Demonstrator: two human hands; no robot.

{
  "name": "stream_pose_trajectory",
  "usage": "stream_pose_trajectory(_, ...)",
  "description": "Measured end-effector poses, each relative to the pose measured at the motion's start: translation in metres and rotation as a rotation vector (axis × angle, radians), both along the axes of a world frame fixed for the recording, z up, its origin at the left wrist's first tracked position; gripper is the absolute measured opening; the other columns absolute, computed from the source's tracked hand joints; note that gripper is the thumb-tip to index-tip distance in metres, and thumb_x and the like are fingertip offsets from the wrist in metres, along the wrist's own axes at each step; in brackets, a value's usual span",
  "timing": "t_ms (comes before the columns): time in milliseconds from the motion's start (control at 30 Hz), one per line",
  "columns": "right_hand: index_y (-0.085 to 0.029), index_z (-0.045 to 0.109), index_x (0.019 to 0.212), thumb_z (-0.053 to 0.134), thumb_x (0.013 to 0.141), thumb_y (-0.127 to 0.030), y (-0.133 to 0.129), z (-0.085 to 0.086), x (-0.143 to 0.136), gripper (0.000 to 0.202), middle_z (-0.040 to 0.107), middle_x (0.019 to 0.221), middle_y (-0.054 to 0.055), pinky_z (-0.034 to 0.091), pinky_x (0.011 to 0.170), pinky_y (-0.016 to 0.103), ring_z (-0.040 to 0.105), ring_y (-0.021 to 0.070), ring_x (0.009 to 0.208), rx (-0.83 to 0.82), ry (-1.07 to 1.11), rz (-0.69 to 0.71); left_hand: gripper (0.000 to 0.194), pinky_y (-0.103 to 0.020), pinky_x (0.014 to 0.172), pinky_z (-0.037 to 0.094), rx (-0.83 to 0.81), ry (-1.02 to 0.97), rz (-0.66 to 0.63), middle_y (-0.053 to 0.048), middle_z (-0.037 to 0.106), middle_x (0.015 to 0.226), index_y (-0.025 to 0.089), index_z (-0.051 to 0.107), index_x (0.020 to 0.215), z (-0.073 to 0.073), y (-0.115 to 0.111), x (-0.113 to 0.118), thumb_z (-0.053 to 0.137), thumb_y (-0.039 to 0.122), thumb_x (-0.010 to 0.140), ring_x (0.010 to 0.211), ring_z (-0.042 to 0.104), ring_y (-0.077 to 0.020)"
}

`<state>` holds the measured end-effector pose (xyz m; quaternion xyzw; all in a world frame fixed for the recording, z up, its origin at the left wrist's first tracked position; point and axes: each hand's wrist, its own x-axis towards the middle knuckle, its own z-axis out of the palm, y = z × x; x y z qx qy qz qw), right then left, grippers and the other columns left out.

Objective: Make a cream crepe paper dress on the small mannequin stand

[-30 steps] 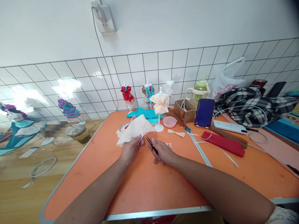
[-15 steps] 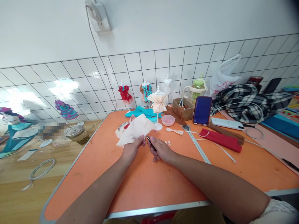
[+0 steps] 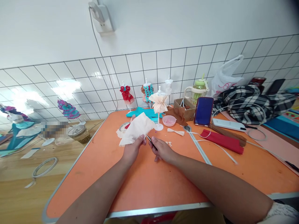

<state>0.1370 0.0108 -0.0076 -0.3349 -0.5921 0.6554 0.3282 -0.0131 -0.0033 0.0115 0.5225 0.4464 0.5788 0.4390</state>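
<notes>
My left hand (image 3: 135, 149) pinches the lower edge of a thin cream-white cloth (image 3: 139, 127) between thumb and fingers. The cloth spreads up and to the left, above the orange table (image 3: 140, 189). My right hand (image 3: 164, 150) is closed around a slim dark tool (image 3: 152, 143) with a pointed metal tip; its exact kind is hard to make out. The tip meets the cloth's edge beside my left thumb. Just behind stands a small white dress form (image 3: 159, 119) wearing a gathered cream dress (image 3: 160, 103). Small white scraps (image 3: 168, 144) lie near my right hand.
Behind are a pink bowl (image 3: 169, 120), turquoise cloth (image 3: 142, 113), more dressed forms (image 3: 126, 94) and a cardboard box (image 3: 188, 109). At right stand a phone (image 3: 204, 111) and folded red cloth (image 3: 220, 141). A tape roll (image 3: 45, 167) lies on the wooden surface at left.
The whole view has shifted slightly, with the scene now a little further right. The cloth's left part has drawn in a bit. Both hands keep their holds.
</notes>
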Motion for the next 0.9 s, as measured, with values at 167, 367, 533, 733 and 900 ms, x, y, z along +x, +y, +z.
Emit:
stream_pose_trajectory(167,-0.02,0.043,0.077,0.028,0.086,-0.067,0.0006,-0.0019,-0.0012,0.05,0.029,0.045,-0.011,0.048,0.04,0.022,0.027,0.0053,0.037,0.007,0.051,0.041,0.018,-0.025,0.06,0.042,0.0,-0.08,0.013,0.001,0.053,0.061,0.016,0.054,0.069,0.0025,0.0015,-0.0042,0.061,0.03,0.078,0.061,0.051,-0.0121)
stream_pose_trajectory(367,-0.02,0.042,0.077,0.029,0.084,-0.069,-0.0007,-0.0033,-0.0029,0.051,0.029,0.047,-0.011,0.046,0.039,0.021,0.028,0.0052,0.037,0.014,0.028,0.049,0.027,-0.025,0.059,0.042,-0.001,0.092,0.02,0.002,0.052,0.058,0.016,0.054,0.064,0.0016,-0.0003,-0.0046,0.059,0.037,0.08,0.059,0.05,-0.0119)
stream_pose_trajectory(533,-0.02,0.042,0.077,0.029,0.084,-0.069,-0.0005,-0.0014,-0.0025,0.051,0.03,0.045,-0.011,0.046,0.041,0.022,0.028,0.0052,0.036,0.013,0.047,0.06,0.025,-0.026,0.063,0.044,0.006,0.067,-0.046,0.001,0.054,0.061,0.017,0.055,0.066,0.0016,-0.0018,-0.0047,0.059,0.037,0.081,0.063,0.053,-0.0134)
stream_pose_trajectory(733,-0.02,0.042,0.077,0.03,0.084,-0.069,-0.001,0.0017,-0.0012,0.05,0.029,0.045,-0.011,0.047,0.041,0.023,0.028,0.0056,0.036,0.005,0.036,0.025,0.018,-0.027,0.062,0.044,0.023,-0.041,-0.036,-0.001,0.058,0.068,0.016,0.058,0.075,0.0016,-0.0017,-0.0039,0.062,0.033,0.079,0.062,0.052,-0.0123)
stream_pose_trajectory(900,-0.02,0.043,0.077,0.029,0.085,-0.067,-0.0021,-0.0023,-0.0021,0.049,0.029,0.045,-0.011,0.047,0.043,0.023,0.026,0.0054,0.037,0.034,0.07,0.049,0.017,-0.027,0.063,0.045,0.019,-0.048,-0.004,0.0,0.058,0.069,0.017,0.057,0.078,-0.0015,-0.0006,-0.0062,0.061,0.033,0.08,0.064,0.053,-0.0128)
